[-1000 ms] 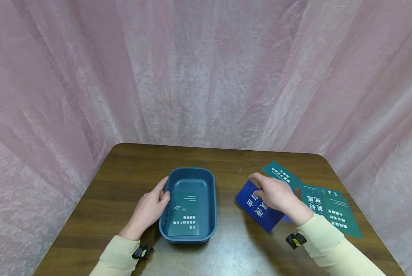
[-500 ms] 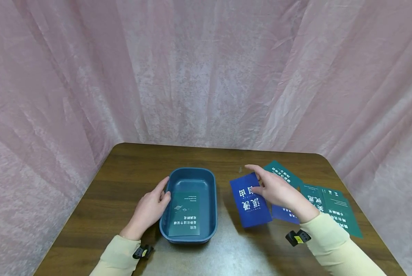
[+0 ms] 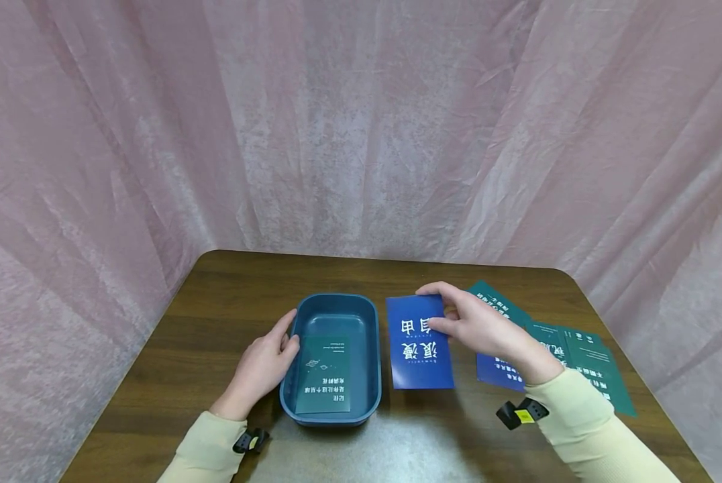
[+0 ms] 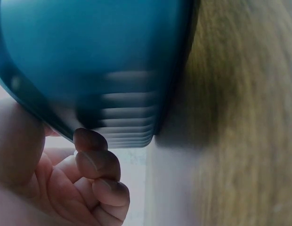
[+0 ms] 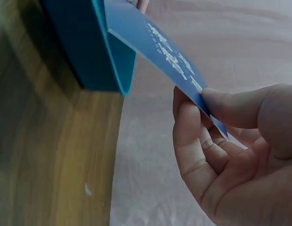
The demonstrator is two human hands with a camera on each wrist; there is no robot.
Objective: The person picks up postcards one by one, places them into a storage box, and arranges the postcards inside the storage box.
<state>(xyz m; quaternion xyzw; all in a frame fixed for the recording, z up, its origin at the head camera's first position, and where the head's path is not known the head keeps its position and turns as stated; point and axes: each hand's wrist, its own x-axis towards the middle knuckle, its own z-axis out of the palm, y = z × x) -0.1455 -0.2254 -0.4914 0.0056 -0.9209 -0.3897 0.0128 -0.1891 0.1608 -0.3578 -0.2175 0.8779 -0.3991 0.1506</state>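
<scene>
My left hand [image 3: 263, 362] grips the left rim of a blue plastic basin [image 3: 371, 335]. In the left wrist view, curled fingers [image 4: 101, 165] touch the ribbed outer wall of the basin [image 4: 89, 47]. A dark green card [image 3: 321, 396] with white printing lies in the basin. My right hand [image 3: 478, 325] pinches a blue card [image 3: 418, 376] by its right edge, just right of the basin and above the table. In the right wrist view, the thumb lies on the printed face of the blue card [image 5: 150, 47] and the fingers are behind it.
On the right of the wooden table [image 3: 246, 288] lie several more cards: a green card [image 3: 488, 295], two overlapping green cards [image 3: 596, 365] and a blue-violet card [image 3: 496, 374] partly under the right hand. Pink curtains [image 3: 361, 134] hang behind the table.
My right hand has lifted the blue card and moved it left toward the basin, turning it more upright. The blue-violet card beneath is now uncovered. The left hand stays on the rim.
</scene>
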